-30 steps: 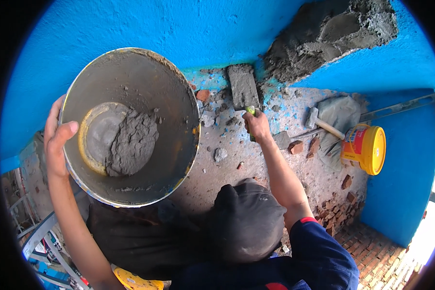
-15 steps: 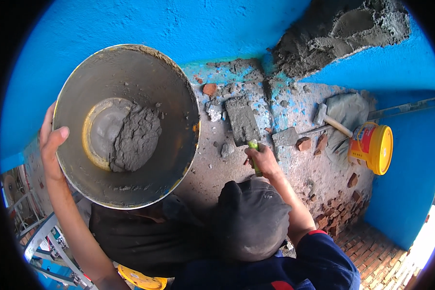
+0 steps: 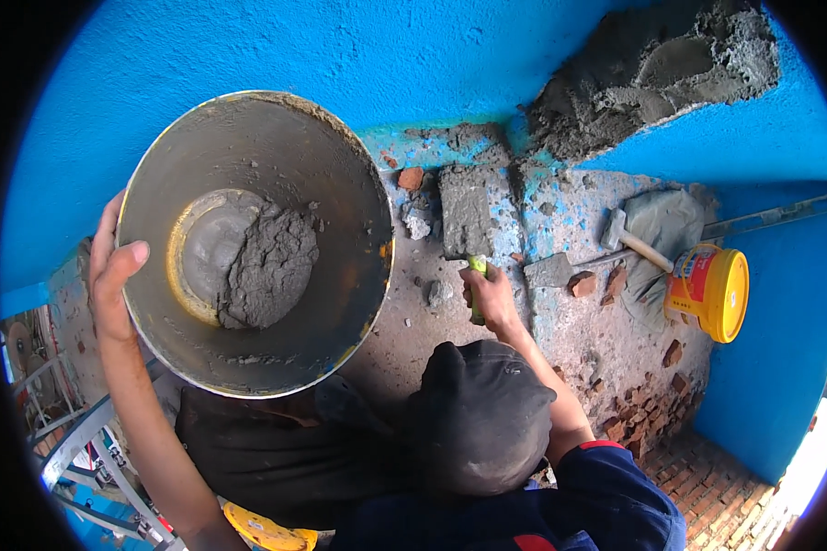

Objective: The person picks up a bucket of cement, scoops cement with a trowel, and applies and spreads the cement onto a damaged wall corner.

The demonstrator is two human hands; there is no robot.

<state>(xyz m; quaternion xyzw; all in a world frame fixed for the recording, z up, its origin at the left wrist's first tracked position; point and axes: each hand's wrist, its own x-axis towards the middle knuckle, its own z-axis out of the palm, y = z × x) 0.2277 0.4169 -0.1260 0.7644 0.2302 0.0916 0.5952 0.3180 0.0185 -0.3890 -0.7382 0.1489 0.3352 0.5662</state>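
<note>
My left hand (image 3: 118, 271) grips the left side of a large bucket (image 3: 347, 275), thumb over its rim. The bucket is tipped so that its open mouth faces me. A lump of wet grey mortar (image 3: 271, 266) lies at the bottom inside it. To the right of the bucket, my right hand (image 3: 496, 301) is closed around the green handle (image 3: 477, 292) of a trowel. The trowel's rectangular blade (image 3: 466, 213) points away from me and has grey mortar spread over it. Below the blade is the rubble-strewn ledge; whether the two touch I cannot tell.
Fresh mortar (image 3: 652, 78) covers a patch of the blue wall (image 3: 413, 55). At right are a second trowel (image 3: 549, 271), a hammer (image 3: 636, 241) and a yellow lidded bucket (image 3: 708, 292). Brick pieces (image 3: 639, 418) lie lower right. A metal ladder (image 3: 110, 477) stands lower left.
The trowel has moved slightly forward, and its blade has turned to point straighter away from me. My left hand and the large bucket appear a little farther right. The whole view has shifted slightly.
</note>
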